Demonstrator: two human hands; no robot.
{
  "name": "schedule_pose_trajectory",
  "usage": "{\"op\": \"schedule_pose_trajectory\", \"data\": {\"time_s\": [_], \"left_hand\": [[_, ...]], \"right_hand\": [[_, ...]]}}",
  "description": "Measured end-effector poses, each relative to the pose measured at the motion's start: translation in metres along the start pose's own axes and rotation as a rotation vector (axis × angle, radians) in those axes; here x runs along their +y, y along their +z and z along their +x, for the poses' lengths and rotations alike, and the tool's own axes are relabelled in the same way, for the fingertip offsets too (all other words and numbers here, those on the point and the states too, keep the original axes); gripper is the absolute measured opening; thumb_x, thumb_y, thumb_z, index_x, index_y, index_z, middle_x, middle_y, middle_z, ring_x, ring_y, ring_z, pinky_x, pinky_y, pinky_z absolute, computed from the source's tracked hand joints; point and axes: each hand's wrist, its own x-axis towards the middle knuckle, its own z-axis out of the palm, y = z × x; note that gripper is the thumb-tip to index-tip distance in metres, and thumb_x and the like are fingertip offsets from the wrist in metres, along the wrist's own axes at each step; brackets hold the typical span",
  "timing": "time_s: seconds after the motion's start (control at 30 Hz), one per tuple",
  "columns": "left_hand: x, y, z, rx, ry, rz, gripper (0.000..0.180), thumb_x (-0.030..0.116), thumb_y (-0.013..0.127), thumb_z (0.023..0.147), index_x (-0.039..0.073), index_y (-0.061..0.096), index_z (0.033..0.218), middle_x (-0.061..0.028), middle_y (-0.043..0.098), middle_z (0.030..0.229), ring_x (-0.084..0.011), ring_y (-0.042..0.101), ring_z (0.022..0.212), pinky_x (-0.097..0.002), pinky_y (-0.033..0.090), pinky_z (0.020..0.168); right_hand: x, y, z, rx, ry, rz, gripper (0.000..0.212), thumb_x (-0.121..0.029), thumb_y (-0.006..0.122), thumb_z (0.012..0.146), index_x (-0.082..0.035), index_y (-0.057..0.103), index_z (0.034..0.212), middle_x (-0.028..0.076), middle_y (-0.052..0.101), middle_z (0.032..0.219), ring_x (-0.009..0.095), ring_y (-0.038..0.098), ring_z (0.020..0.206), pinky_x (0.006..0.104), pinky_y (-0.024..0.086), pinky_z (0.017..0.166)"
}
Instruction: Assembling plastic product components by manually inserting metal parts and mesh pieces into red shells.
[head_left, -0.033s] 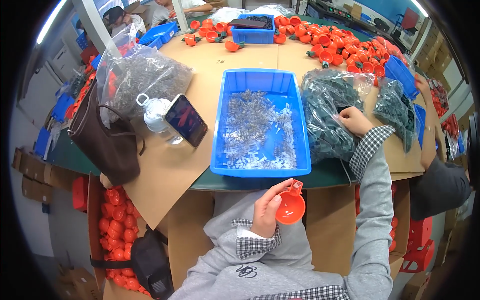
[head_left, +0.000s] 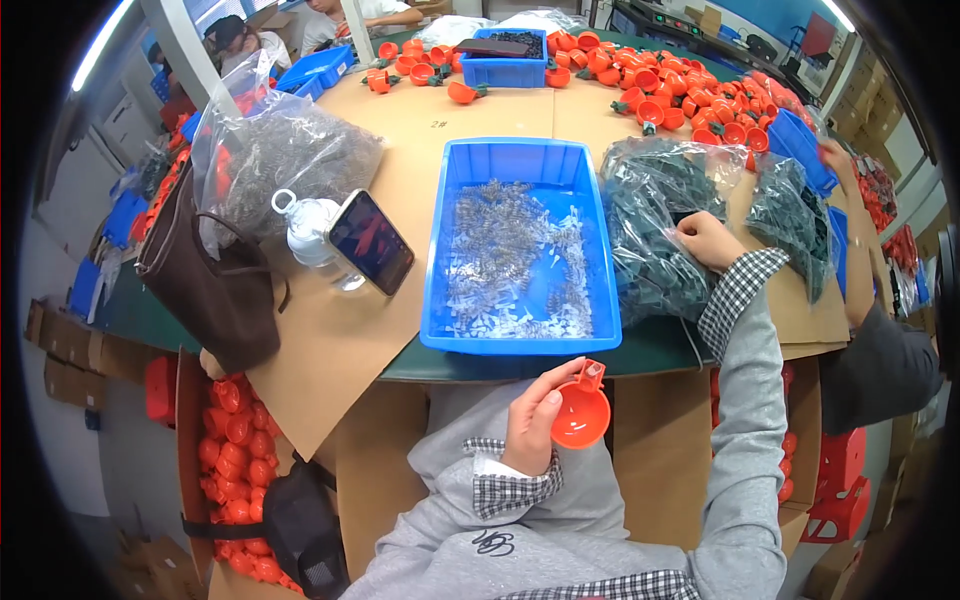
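My left hand (head_left: 534, 418) is closed on the side of an orange plastic cup (head_left: 581, 417), held over my lap with its hollow facing up and its short stub toward the table. At the right, my right hand (head_left: 709, 241) reaches to the mouth of a clear plastic bag of dark green parts (head_left: 655, 235). Its fingers are curled; whether they pinch a part or the plastic is hidden. Between the hands and the table's middle stands a blue tray (head_left: 432, 300), holding a heap of small metal springs (head_left: 497, 225) and white plastic pins (head_left: 480, 320).
A phone (head_left: 372, 243) leans on a water bottle (head_left: 312, 230), beside a brown bag (head_left: 215, 280) and a bag of springs (head_left: 290, 150). Orange cups (head_left: 690, 90) pile up at the far right. Another person's arm (head_left: 858, 240) is at the right edge. Cartons of cups (head_left: 235, 450) flank my lap.
At the right edge, the other person's hand and arm have shifted slightly. Both my hands stay practically where they were.
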Motion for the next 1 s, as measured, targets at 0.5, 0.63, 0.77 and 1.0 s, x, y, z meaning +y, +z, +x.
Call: {"op": "schedule_pose_trajectory", "data": {"time_s": [0.5, 0.63, 0.77, 1.0], "left_hand": [[0.000, -0.004, 0.000, 0.011, -0.025, 0.035, 0.042, 0.021, 0.038, 0.090, -0.006, 0.047, 0.121, -0.0148, 0.057, 0.111, -0.0177, 0.056, 0.101, -0.0278, 0.042, 0.088], [0.001, 0.000, 0.002, 0.005, -0.020, 0.029, 0.043, 0.021, 0.038, 0.090, -0.005, 0.047, 0.122, -0.0152, 0.057, 0.111, -0.0180, 0.056, 0.101, -0.0279, 0.042, 0.088], [0.001, -0.003, 0.003, 0.011, -0.043, 0.007, 0.044, 0.022, 0.039, 0.090, -0.007, 0.046, 0.122, -0.0161, 0.057, 0.112, -0.0193, 0.056, 0.102, -0.0285, 0.043, 0.088], [0.010, 0.001, 0.006, -0.016, -0.124, -0.036, 0.048, 0.029, 0.041, 0.088, -0.008, 0.049, 0.117, -0.0174, 0.058, 0.109, -0.0201, 0.058, 0.098, -0.0279, 0.044, 0.086]], "right_hand": [[0.002, 0.005, -0.029, 0.437, -0.166, 0.734, 0.017, -0.013, 0.062, 0.083, -0.001, 0.062, 0.096, 0.008, 0.059, 0.108, 0.009, 0.056, 0.087, 0.0227, 0.044, 0.078], [-0.005, 0.010, -0.031, 0.745, -0.258, 0.666, 0.017, -0.014, 0.058, 0.087, 0.000, 0.061, 0.096, 0.013, 0.061, 0.108, 0.013, 0.059, 0.091, 0.0240, 0.046, 0.079], [-0.035, 0.004, -0.073, 0.714, -0.235, 1.154, 0.019, -0.016, 0.051, 0.091, -0.001, 0.054, 0.102, 0.007, 0.063, 0.085, 0.008, 0.056, 0.066, 0.0174, 0.043, 0.052], [-0.078, 0.035, -0.133, -0.174, -0.161, 1.551, 0.050, -0.026, 0.047, 0.090, 0.003, 0.038, 0.129, 0.005, 0.051, 0.093, 0.007, 0.042, 0.073, 0.0179, 0.038, 0.055]]}}
